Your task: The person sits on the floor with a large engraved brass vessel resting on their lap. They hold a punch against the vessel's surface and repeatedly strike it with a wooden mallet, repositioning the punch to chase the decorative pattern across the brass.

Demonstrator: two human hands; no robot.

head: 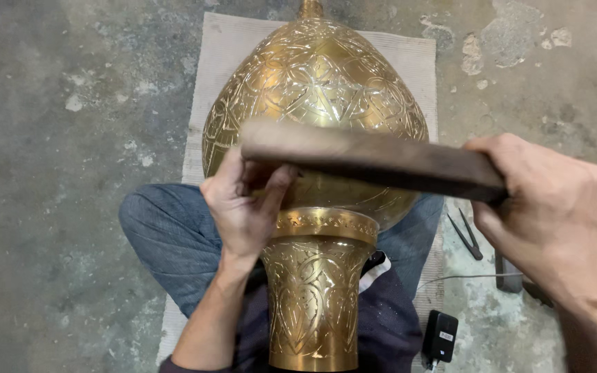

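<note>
Engraved brass vessel [316,103] lies across the person's lap over a pale mat [219,48] on concrete floor. Right hand [544,207] clamps a dark wooden bar [374,160] above the vessel; left hand [243,204] pinches something small against the brass, can't tell what. Compass-like tool [466,235], black charger [440,336] lie right

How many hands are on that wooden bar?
2. The left hand pinches the wooden bar at its left end, against the engraved brass vessel; the right hand clasps its right end.

Even, fairly dim overhead light, soft shadows, mild glare on the engraved brass vessel [316,90], sharp focus.
</note>
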